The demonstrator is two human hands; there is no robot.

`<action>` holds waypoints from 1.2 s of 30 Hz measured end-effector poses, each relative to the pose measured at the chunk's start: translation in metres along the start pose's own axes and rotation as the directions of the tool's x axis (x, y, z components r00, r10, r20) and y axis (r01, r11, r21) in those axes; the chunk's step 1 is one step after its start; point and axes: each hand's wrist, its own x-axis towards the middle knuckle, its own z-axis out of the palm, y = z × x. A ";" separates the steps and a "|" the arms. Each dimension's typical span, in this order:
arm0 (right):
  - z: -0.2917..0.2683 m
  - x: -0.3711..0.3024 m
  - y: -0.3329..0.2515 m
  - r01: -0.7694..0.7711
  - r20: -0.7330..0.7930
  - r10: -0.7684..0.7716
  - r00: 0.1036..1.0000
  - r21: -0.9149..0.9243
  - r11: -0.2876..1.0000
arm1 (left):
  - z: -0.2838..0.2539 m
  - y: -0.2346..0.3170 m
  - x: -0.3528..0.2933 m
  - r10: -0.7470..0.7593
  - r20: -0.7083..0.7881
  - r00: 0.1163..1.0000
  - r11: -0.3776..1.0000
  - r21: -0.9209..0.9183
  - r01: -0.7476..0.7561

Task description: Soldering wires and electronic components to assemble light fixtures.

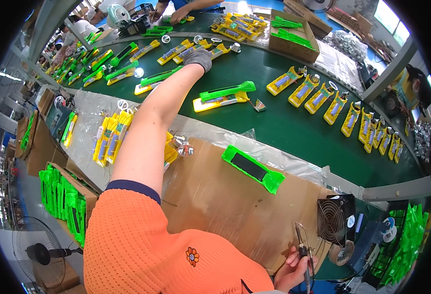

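Note:
My left hand [198, 59], in a grey glove, reaches far across the green conveyor belt [274, 128]. It is at a row of yellow lamp housings [175, 52] fitted with purple cells and round reflectors; its fingers are hidden behind the back of the hand, so a grip cannot be made out. Low at the right, my right hand [293, 269] is closed round the handle of a soldering iron [302, 248], tip upward. On the brown board [210, 196] before me lies a green lamp cover [253, 169] with a dark panel.
Yellow housings [301, 93] line the belt's right side. More housings [111, 137] lie left of the board. A black fan [334, 219] stands at its right edge. Green covers fill a left box [90, 206] and a far carton [318, 55]. A co-worker's hand [178, 16] is across the belt.

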 end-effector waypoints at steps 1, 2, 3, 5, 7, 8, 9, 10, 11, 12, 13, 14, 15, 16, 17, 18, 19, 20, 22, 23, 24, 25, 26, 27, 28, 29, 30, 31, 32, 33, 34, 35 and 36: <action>0.000 -0.001 0.001 0.013 0.000 -0.013 1.000 -0.002 1.000 | 0.002 0.000 0.002 -0.066 -0.017 0.998 0.995 -0.080 0.064; -0.002 -0.004 0.000 0.025 -0.011 -0.025 1.000 -0.011 1.000 | -0.007 0.012 -0.009 -0.041 0.039 0.998 0.997 -0.070 0.044; -0.002 -0.007 -0.001 0.026 -0.025 -0.027 0.999 -0.017 1.000 | -0.017 0.023 -0.022 0.024 -0.008 1.000 0.994 -0.103 -0.025; -0.003 -0.008 -0.004 0.003 -0.029 -0.002 1.000 0.028 1.000 | -0.036 0.027 -0.055 0.133 -0.152 0.979 0.975 -0.159 -0.157; -0.005 -0.008 -0.004 -0.006 -0.014 0.007 1.000 0.060 0.998 | -0.057 0.026 -0.103 0.322 -0.211 0.923 0.915 -0.180 -0.360; -0.006 -0.007 -0.004 -0.020 -0.014 0.021 1.000 0.087 0.996 | -0.070 0.025 -0.140 0.418 -0.222 0.881 0.841 -0.271 -0.468; -0.007 -0.007 -0.004 -0.025 -0.008 0.026 1.000 0.108 0.994 | -0.081 0.023 -0.179 0.510 -0.239 0.826 0.743 -0.362 -0.563; -0.007 -0.006 -0.002 -0.025 -0.010 0.027 1.000 0.160 0.987 | -0.082 0.026 -0.214 0.588 -0.268 0.763 0.647 -0.410 -0.643; -0.009 -0.006 -0.001 -0.026 -0.015 0.029 0.999 0.208 0.978 | -0.080 0.026 -0.249 0.660 -0.332 0.674 0.540 -0.414 -0.733; -0.018 -0.005 0.001 -0.044 0.095 0.019 0.995 0.266 0.963 | -0.083 0.029 -0.289 0.711 -0.268 0.650 0.499 -0.458 -0.735; -0.022 -0.004 0.002 -0.040 0.120 0.005 0.993 0.285 0.958 | -0.078 0.025 -0.320 0.768 -0.256 0.587 0.397 -0.528 -0.750; -0.023 -0.003 0.003 -0.040 0.145 -0.005 0.989 0.301 0.953 | -0.070 0.023 -0.347 0.816 -0.233 0.528 0.382 -0.468 -0.797; -0.024 -0.002 0.004 -0.039 0.178 -0.017 0.984 0.308 0.950 | -0.059 0.019 -0.378 0.833 -0.100 0.544 0.456 -0.434 -0.777; -0.026 -0.003 0.003 -0.035 0.186 -0.021 0.982 0.293 0.955 | -0.050 0.019 -0.398 0.858 -0.100 0.504 0.371 -0.559 -0.742; -0.023 -0.003 0.001 -0.031 0.201 -0.028 0.979 0.284 0.958 | -0.032 0.014 -0.408 0.871 -0.064 0.486 0.389 -0.514 -0.765; -0.013 -0.006 -0.003 -0.008 0.075 -0.010 0.997 0.228 0.974 | -0.017 0.009 -0.416 0.884 -0.027 0.468 0.402 -0.467 -0.787; -0.011 -0.007 -0.005 -0.002 0.095 -0.019 0.995 0.212 0.977 | -0.014 0.006 -0.415 0.887 -0.081 0.454 0.388 -0.405 -0.828; -0.011 -0.009 -0.006 0.005 0.116 -0.029 0.993 0.196 0.981 | -0.012 0.005 -0.416 0.882 -0.114 0.458 0.367 -0.444 -0.818; -0.014 -0.015 -0.009 0.013 0.146 -0.038 0.989 0.167 0.986 | -0.020 0.006 -0.421 0.862 -0.249 0.440 0.327 -0.389 -0.861; -0.014 -0.020 -0.010 0.036 0.199 -0.062 0.978 0.133 0.990 | -0.022 0.009 -0.426 0.838 -0.286 0.465 0.368 -0.333 -0.868; -0.013 -0.024 -0.012 0.062 0.252 -0.085 0.964 0.100 0.993 | -0.022 0.010 -0.429 0.813 -0.324 0.484 0.409 -0.275 -0.870; -0.010 -0.032 -0.016 0.005 0.236 -0.024 0.972 0.081 0.997 | -0.018 0.012 -0.433 0.792 -0.375 0.481 0.411 -0.255 -0.875; -0.007 -0.037 -0.017 -0.030 0.301 0.000 0.954 0.093 0.995 | -0.018 0.014 -0.437 0.794 -0.370 0.482 0.408 -0.262 -0.874; -0.004 -0.039 -0.016 -0.065 0.365 0.022 0.931 0.105 0.992 | -0.020 0.016 -0.443 0.777 -0.369 0.510 0.420 -0.298 -0.857; -0.005 -0.043 -0.017 -0.116 0.407 0.066 0.911 0.099 0.988 | -0.025 0.019 -0.449 0.760 -0.369 0.535 0.430 -0.332 -0.839; -0.005 -0.046 -0.014 -0.110 0.429 0.060 0.901 0.094 0.989 | -0.030 0.025 -0.455 0.740 -0.399 0.542 0.430 -0.339 -0.837; -0.005 -0.047 -0.010 -0.104 0.450 0.054 0.891 0.089 0.991 | -0.026 0.030 -0.456 0.743 -0.397 0.538 0.422 -0.345 -0.838; -0.005 -0.046 -0.007 -0.117 0.464 0.061 0.884 0.094 0.989 | -0.020 0.033 -0.459 0.736 -0.369 0.568 0.353 -0.506 -0.787; -0.003 -0.045 -0.006 -0.120 0.463 0.064 0.884 0.092 0.989 | -0.013 0.036 -0.461 0.731 -0.336 0.594 0.275 -0.652 -0.707; -0.001 -0.044 -0.006 -0.132 0.450 0.078 0.890 0.091 0.987 | -0.008 0.039 -0.462 0.718 -0.378 0.585 0.236 -0.658 -0.715; -0.001 -0.044 -0.005 -0.144 0.433 0.091 0.897 0.090 0.985 | -0.009 0.040 -0.463 0.721 -0.374 0.583 0.233 -0.662 -0.712; -0.002 -0.043 -0.003 -0.143 0.440 0.086 0.894 0.097 0.985 | -0.012 0.042 -0.464 0.698 -0.267 0.664 0.230 -0.795 -0.561; -0.002 -0.044 -0.003 -0.145 0.436 0.090 0.895 0.095 0.985 | -0.016 0.043 -0.464 0.677 -0.143 0.722 0.221 -0.896 -0.386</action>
